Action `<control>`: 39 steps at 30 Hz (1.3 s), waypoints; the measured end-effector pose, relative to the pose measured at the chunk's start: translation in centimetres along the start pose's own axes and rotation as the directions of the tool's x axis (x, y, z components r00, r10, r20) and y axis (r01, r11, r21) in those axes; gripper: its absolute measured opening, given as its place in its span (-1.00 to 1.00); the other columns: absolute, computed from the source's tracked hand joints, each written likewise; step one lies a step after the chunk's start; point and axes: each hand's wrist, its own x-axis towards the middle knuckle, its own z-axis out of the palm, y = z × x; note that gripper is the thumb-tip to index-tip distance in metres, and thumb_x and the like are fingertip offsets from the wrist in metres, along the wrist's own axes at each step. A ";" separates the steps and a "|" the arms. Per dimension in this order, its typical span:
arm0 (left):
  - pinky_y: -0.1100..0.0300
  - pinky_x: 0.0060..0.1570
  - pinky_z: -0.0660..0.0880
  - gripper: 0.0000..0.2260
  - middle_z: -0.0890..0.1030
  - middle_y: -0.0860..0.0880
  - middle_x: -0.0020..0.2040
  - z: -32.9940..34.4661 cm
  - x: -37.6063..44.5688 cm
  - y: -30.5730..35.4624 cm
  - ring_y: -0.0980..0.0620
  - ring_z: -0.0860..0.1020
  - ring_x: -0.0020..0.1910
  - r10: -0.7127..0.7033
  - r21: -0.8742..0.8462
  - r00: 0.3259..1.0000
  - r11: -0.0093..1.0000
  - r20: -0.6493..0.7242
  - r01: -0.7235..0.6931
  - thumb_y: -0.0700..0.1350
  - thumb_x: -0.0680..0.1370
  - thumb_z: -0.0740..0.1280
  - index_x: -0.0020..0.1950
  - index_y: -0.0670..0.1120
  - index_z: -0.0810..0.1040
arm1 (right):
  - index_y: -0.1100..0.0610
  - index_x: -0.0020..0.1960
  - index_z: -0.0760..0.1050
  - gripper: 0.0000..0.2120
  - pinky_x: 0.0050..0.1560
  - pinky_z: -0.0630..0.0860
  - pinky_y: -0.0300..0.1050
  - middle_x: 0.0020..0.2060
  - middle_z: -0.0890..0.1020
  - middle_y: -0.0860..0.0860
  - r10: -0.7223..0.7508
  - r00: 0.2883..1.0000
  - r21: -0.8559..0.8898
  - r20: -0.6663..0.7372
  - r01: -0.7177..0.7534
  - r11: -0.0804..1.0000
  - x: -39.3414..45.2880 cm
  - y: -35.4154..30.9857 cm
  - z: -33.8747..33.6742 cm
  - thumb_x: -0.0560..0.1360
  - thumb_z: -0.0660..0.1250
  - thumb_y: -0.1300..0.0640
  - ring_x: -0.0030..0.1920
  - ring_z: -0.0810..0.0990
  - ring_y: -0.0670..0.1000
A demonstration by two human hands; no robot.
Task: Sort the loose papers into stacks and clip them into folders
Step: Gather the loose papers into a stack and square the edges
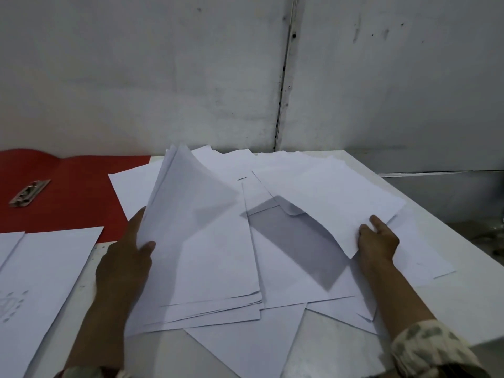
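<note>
Holding a thin sheaf of white paper sheets (196, 241) by its edge, your left hand (122, 268) lifts it off the surface (463, 309); your right hand (377, 241) pinches one limp sheet (327, 197). Grip edges; sheets slide. The open red folder (76, 197) with metal clip (28, 192) holds nothing clipped.
</note>
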 end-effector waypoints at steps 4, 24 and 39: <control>-0.08 0.11 0.42 -0.48 0.45 -0.19 0.32 0.7 -0.5 0.6 -0.25 0.49 0.14 0.059 -0.088 0.998 0.994 0.026 -0.057 -0.19 0.56 0.23 0.49 -0.01 0.15 | 0.13 0.42 0.31 -0.55 0.25 0.35 -0.22 0.20 0.46 0.01 -0.056 0.985 -0.123 0.162 0.076 0.990 -1.4 -0.2 0.7 0.54 0.21 0.30 0.21 0.46 0.00; 0.09 0.04 0.46 -0.48 0.51 -0.05 0.25 2.2 -1.2 1.9 -0.08 0.51 0.13 0.111 -0.228 0.961 0.972 0.254 -0.052 -0.07 0.53 0.30 0.46 0.03 0.23 | 0.10 0.37 0.35 -0.53 0.18 0.37 -0.05 0.29 0.39 0.10 -0.107 0.769 -0.612 0.630 0.577 0.541 -7.5 -0.8 5.3 0.58 0.06 -0.14 0.25 0.46 0.17; -0.03 0.20 0.41 -0.46 0.47 -0.14 0.32 2.4 -1.1 2.3 -0.18 0.48 0.23 0.095 -0.156 0.969 0.986 0.229 -0.060 -0.12 0.54 0.28 0.48 -0.05 0.19 | -0.06 0.49 0.13 -0.43 0.37 0.18 0.06 0.38 0.35 0.10 0.080 0.917 -0.608 0.391 0.192 0.771 -1.0 -2.3 7.4 0.53 0.14 -0.18 0.36 0.27 0.17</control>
